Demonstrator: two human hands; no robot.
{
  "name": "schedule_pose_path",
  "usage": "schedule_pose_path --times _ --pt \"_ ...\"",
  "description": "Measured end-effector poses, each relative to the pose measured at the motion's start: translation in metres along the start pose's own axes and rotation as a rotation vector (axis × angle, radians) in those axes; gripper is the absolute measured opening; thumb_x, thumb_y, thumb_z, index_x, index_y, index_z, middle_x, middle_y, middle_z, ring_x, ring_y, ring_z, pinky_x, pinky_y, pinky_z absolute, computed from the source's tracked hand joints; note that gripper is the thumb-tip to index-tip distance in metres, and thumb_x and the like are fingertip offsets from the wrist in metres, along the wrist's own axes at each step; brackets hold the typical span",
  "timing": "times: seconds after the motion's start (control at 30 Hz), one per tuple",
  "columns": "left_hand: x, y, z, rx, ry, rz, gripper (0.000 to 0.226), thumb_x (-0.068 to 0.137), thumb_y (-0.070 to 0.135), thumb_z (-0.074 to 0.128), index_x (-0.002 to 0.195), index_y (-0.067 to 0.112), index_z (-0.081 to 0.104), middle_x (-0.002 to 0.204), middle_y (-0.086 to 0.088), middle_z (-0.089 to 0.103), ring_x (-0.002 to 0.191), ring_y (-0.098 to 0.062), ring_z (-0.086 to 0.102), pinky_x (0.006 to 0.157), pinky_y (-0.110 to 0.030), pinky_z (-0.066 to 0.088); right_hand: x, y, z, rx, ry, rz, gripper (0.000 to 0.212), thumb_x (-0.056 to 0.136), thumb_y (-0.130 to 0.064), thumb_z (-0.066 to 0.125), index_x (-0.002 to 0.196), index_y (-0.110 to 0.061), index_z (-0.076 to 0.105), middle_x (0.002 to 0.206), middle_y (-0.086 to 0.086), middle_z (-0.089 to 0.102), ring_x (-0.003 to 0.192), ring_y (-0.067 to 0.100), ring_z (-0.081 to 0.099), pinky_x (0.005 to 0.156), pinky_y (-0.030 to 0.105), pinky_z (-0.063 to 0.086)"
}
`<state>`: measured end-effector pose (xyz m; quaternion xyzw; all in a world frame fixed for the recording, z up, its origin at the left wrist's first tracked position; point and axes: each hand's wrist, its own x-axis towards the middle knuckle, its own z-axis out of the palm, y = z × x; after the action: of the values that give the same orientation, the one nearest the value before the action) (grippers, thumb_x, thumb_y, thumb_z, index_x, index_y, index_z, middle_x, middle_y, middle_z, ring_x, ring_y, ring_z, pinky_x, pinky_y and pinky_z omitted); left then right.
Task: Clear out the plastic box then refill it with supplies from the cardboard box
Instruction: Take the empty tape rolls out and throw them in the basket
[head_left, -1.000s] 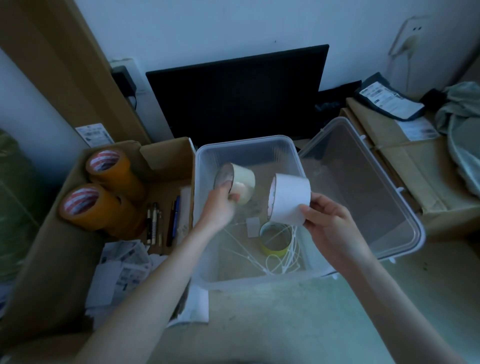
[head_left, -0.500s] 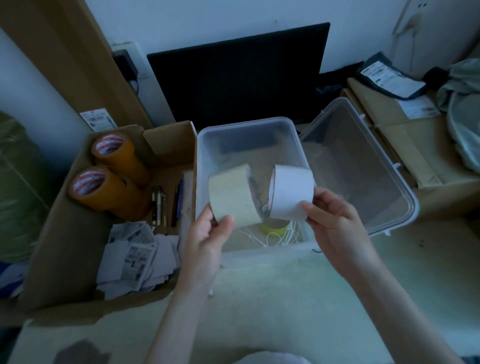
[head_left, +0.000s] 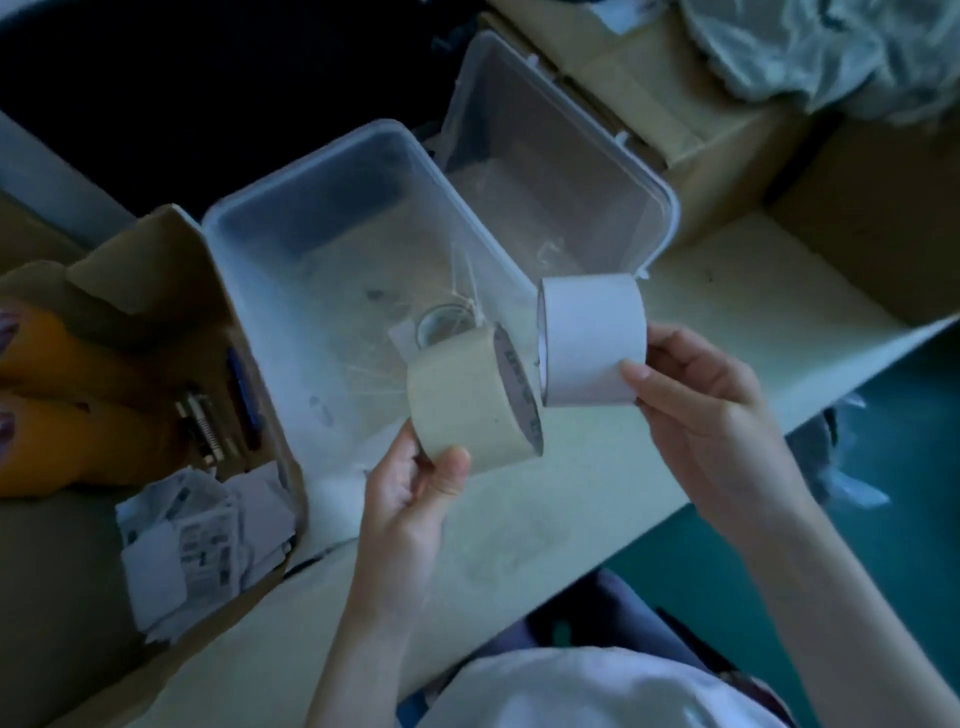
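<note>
The left hand (head_left: 410, 499) held a tan tape roll (head_left: 470, 402) with thumb and fingers curled round it. The right hand (head_left: 711, 421) pinched a white tape roll (head_left: 592, 340). The two rolls were just beside each other, above the near edge of the plastic box (head_left: 291, 218). The box sat open on the table (head_left: 545, 525), with one small tape ring (head_left: 441, 325) and thin white ties inside. The cardboard box (head_left: 171, 260) stood at nine o'clock from it, touching its side, holding orange tape rolls (head_left: 67, 400), pens (head_left: 241, 387) and paper slips (head_left: 202, 540). The clear lid (head_left: 561, 156) leaned at two o'clock.
</note>
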<state>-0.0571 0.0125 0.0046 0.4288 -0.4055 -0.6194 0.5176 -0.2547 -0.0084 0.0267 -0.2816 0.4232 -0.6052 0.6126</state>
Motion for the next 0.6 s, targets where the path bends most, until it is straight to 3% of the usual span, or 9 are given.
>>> schedule_pose_path --times 0.07,0.23,0.5,0.6 --pt "0.001 -0.01 0.009 -0.057 -0.077 -0.065 0.043 0.077 0.034 0.075 0.114 0.014 0.064 0.115 -0.011 0.067 0.108 -0.021 0.061 0.089 -0.026 0.048 -0.017 0.002 -0.015 0.032 0.075 -0.014 0.02 0.076 -0.007 0.058 0.094 -0.008 0.066 0.09 0.004 0.071 0.085 0.014 0.063 0.078 0.019 0.049" --pt "-0.001 -0.036 0.039 -0.038 -0.277 -0.237 0.03 0.085 0.011 0.057 0.115 0.007 0.059 0.112 -0.011 0.068 0.105 -0.021 0.062 0.089 -0.028 0.048 -0.056 0.014 -0.055 0.083 0.321 -0.049 0.02 0.077 -0.005 0.055 0.095 -0.006 0.063 0.088 0.0 0.07 0.084 0.011 0.062 0.078 0.02 0.047" --pt "0.005 -0.094 0.113 0.133 -0.535 -0.487 0.026 0.085 0.009 0.054 0.11 0.009 0.061 0.106 -0.007 0.071 0.099 -0.016 0.065 0.083 -0.022 0.05 -0.1 0.035 -0.147 0.156 0.671 -0.079 0.018 0.076 -0.005 0.058 0.092 -0.01 0.066 0.084 0.0 0.071 0.08 0.012 0.061 0.074 0.02 0.048" --pt "0.009 -0.123 0.155 0.232 -0.622 -0.557 0.026 0.085 0.011 0.056 0.11 0.006 0.061 0.106 -0.011 0.071 0.099 -0.019 0.065 0.085 -0.029 0.051 -0.111 0.039 -0.196 0.17 0.762 -0.085 0.017 0.08 -0.002 0.057 0.09 -0.012 0.066 0.083 -0.002 0.07 0.08 0.011 0.06 0.074 0.02 0.046"
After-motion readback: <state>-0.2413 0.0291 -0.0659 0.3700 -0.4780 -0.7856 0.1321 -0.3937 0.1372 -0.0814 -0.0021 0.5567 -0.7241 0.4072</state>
